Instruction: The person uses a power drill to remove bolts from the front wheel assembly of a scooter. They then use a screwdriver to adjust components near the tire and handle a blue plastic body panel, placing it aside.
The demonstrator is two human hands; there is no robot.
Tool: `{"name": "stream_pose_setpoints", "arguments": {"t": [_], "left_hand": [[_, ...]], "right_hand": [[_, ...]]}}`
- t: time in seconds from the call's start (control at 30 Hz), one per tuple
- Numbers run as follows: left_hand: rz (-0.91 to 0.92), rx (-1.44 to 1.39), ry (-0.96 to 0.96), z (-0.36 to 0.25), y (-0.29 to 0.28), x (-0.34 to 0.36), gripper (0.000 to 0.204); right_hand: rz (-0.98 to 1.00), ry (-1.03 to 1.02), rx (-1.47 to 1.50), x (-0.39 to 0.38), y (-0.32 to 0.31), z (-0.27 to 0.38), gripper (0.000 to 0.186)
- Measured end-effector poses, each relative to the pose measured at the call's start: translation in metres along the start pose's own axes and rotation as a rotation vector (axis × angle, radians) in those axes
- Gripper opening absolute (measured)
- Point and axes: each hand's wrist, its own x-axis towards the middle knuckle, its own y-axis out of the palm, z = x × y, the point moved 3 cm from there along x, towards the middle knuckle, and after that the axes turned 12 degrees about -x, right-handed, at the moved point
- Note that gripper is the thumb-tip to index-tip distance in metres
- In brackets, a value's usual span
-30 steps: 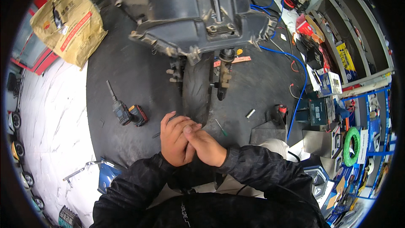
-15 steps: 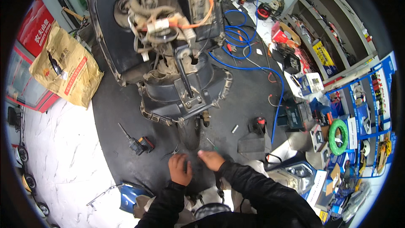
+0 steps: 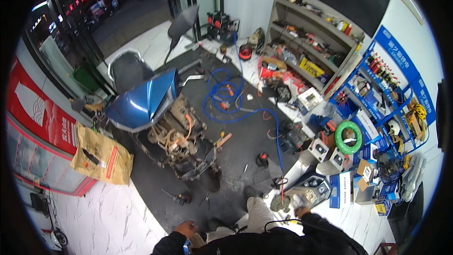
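Observation:
My left hand [image 3: 187, 229] is low beside my left leg, near a small blue piece [image 3: 188, 246]; its fingers look apart with nothing in them. My right hand [image 3: 302, 211] reaches to the right of my knees, next to a whitish thing [image 3: 297, 201] and a headlight unit [image 3: 309, 190] on the floor; its fingers are blurred. Ahead stands a scooter [image 3: 146, 95] with a blue front panel, its wiring and frame exposed. A black cordless power tool [image 3: 178, 198] and pliers [image 3: 206, 199] lie on the dark mat near its front wheel [image 3: 212, 179].
A blue air hose [image 3: 222, 97] loops over the mat [image 3: 236, 156] from a compressor [image 3: 222, 26]. At right stand a grey shelf [image 3: 306, 42], a blue rack [image 3: 387, 85], a green ring-shaped roll [image 3: 348, 138] and several boxes. A brown paper sack [image 3: 106, 156] stands left, beside a red cooler [image 3: 42, 156].
The view has tilted up and drawn back, showing the scooter's blue panel and the doorway. My hands, close together before, are now apart: left low at the left, right out to the right.

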Motion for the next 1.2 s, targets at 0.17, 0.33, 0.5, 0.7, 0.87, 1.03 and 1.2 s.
{"name": "stream_pose_setpoints", "arguments": {"t": [0.17,0.33,0.5,0.7,0.87,1.03,1.2], "left_hand": [[-0.159,0.046,0.157,-0.137,-0.074,0.064,0.052],[-0.111,-0.026,0.406,-0.337,-0.07,0.137,0.047],[0.286,-0.119,0.496,-0.504,-0.049,0.157,0.039],[0.32,-0.271,0.466,-0.56,-0.079,0.206,0.037],[-0.059,-0.109,0.376,-0.533,-0.124,0.321,0.038],[0.015,-0.153,0.211,-0.531,-0.174,0.433,0.042],[-0.153,-0.187,0.268,-0.573,-0.232,0.504,0.042]], "right_hand": [[0.355,0.444,0.774,-0.064,0.078,-0.059,0.044],[0.117,0.407,0.483,-0.022,0.019,-0.044,0.046],[-0.1,0.285,0.737,0.039,-0.16,-0.043,0.058],[-0.104,0.199,0.853,0.125,-0.333,-0.023,0.077],[-0.159,0.201,0.77,0.24,-0.38,0.003,0.074],[-0.15,0.247,1.012,0.34,-0.393,-0.003,0.06],[0.126,0.601,1.127,0.398,-0.36,-0.039,0.055]]}}
